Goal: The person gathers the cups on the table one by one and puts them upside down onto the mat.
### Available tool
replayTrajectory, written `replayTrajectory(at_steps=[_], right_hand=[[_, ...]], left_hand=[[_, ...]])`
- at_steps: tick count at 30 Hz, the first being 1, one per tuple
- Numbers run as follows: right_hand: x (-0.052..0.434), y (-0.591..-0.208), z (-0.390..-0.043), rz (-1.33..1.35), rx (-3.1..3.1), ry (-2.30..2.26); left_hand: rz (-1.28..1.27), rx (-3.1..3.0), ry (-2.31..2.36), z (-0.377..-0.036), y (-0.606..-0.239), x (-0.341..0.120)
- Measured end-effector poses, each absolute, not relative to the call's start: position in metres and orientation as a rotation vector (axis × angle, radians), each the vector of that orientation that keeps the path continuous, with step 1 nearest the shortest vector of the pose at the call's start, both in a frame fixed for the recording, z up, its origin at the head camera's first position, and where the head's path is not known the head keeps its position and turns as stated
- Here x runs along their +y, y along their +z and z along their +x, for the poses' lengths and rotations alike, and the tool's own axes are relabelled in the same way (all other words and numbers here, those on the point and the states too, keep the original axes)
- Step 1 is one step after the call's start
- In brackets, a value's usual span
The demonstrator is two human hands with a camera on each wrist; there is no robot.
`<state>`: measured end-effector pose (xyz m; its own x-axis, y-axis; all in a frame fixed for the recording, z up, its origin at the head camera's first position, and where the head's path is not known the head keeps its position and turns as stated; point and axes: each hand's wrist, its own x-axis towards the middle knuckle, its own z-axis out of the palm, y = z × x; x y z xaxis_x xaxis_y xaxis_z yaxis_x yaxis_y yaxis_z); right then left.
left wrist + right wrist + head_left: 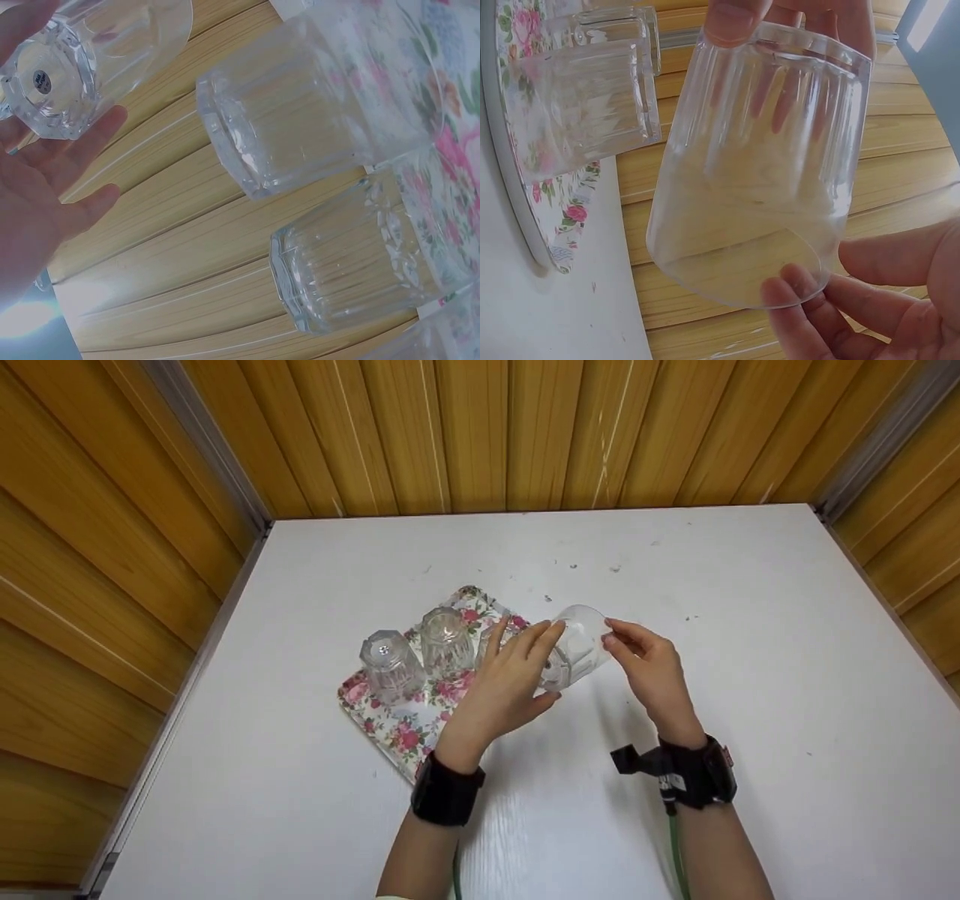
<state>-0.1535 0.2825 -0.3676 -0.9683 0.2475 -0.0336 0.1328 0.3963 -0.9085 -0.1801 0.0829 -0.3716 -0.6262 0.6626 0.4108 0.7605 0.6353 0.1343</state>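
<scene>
Glasses are going onto the floral tray (390, 727), it seems, and the work looks partly done: two clear faceted glasses already stand upside down on the tray, the far-left glass (390, 667) and the second glass (446, 641) just beside it toward the hands. A third tumbler (576, 649) is off the tray, held tilted in the air just past the tray's right-hand corner, above the white table (750, 660). The left hand (510, 682) cups its thick base, fingers spread along the side and thumb underneath; the right hand (649, 664) pinches the open rim between thumb and fingertips, which the right wrist view shows plainly, with the tumbler (757, 165) empty and the tray's edge (525, 225) beside it. So both hands are on the same tumbler, close together with only the glass between them. Judging from this, what remains is to turn this tumbler over and set it down in the free part of the tray nearest the hands; whether more glasses wait elsewhere cannot be told from these views.
</scene>
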Motion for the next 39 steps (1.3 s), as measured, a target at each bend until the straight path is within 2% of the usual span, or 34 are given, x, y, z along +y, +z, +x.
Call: replayTrajectory(at_steps=[25, 39], right_hand=[[0.304, -0.363, -0.141, -0.347, -2.507, 1.576], [0.284, -0.369, -0.15, -0.243, -2.467, 1.622]], left_hand=[[-1.195, -2.487, -0.502, -0.177, -0.369, 0.106], [-1.145, -2.526, -0.516, -0.178, -0.372, 0.084]])
